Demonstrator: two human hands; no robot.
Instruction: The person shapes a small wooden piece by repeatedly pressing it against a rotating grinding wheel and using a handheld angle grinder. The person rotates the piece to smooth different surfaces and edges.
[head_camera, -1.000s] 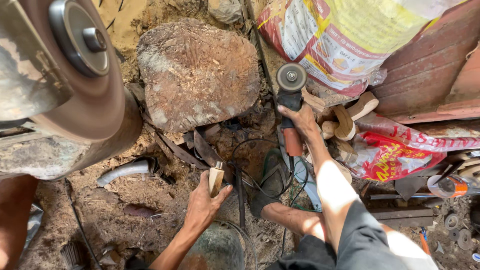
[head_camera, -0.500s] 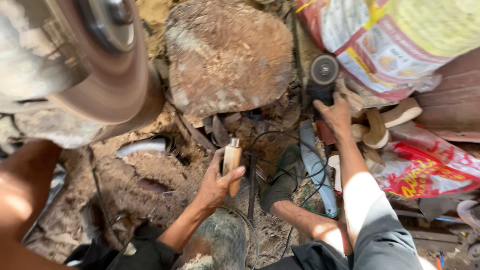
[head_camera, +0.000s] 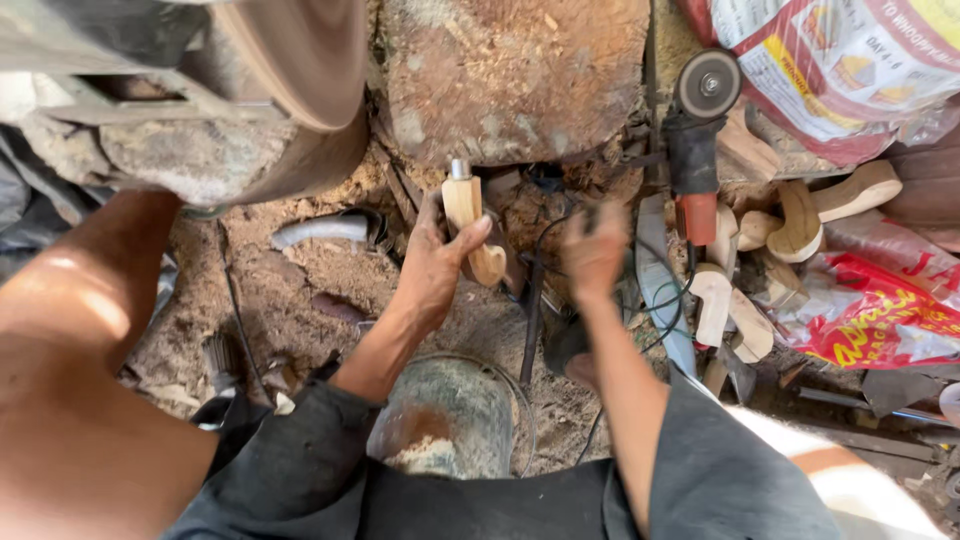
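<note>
Right hand (head_camera: 594, 250) left the grinder (head_camera: 693, 150); left hand (head_camera: 437, 265) grips wooden handle (head_camera: 468, 222).

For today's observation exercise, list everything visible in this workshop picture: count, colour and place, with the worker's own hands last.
wooden handle: one, pale, centre, held upright
angle grinder: one, black and red, upper right, on the ground
carved wood pieces: several, pale, right pile
wood block: one, brown, top centre
printed sacks: two, red and white, right
sanding disc: one, brown, top left
bucket: one, grey, bottom centre
left hand: grip around the wooden handle
right hand: blurred, empty, below the grinder
</note>
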